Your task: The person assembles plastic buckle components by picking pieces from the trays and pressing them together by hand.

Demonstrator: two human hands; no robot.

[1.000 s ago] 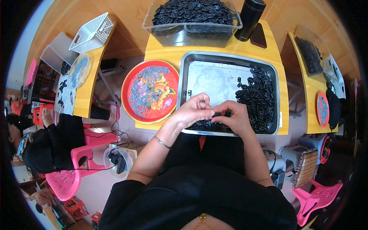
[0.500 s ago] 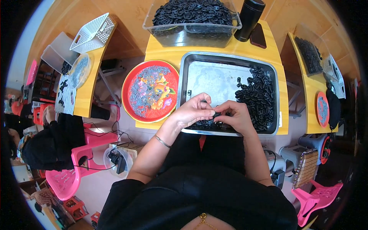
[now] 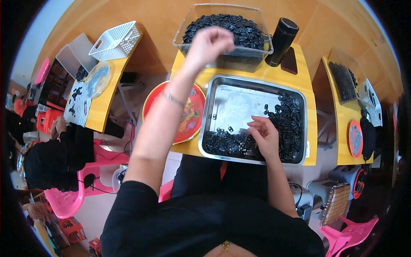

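1. Well, far left, one person point(image 3: 55, 158) in black sits by one pink chair point(image 3: 64, 200), next to a side table point(image 3: 97, 118) bearing one white basket point(image 3: 115, 40) and one clear round dish point(image 3: 105, 69).
2. One red tray point(image 3: 148, 102) follows; the left forearm point(image 3: 160, 128) crosses above it, hiding much of it.
3. The left hand point(image 3: 212, 43), blurred, is raised before one clear bin point(image 3: 242, 60) heaped with uncountable black pieces point(image 3: 252, 36); its fingers curl, but I cannot tell whether they grip anything.
4. One metal tray point(image 3: 233, 96) carries more black pieces in two joined heaps, along its near and right sides.
5. The right hand point(image 3: 266, 138), fingers loosely parted, is over the near heap point(image 3: 224, 143).
6. One black flask point(image 3: 283, 40) stands behind the tray, one dark flat object point(image 3: 289, 61) beside it.
7. The right-hand table point(image 3: 349, 156) bears another bin point(image 3: 342, 81) and one red dish point(image 3: 349, 141).
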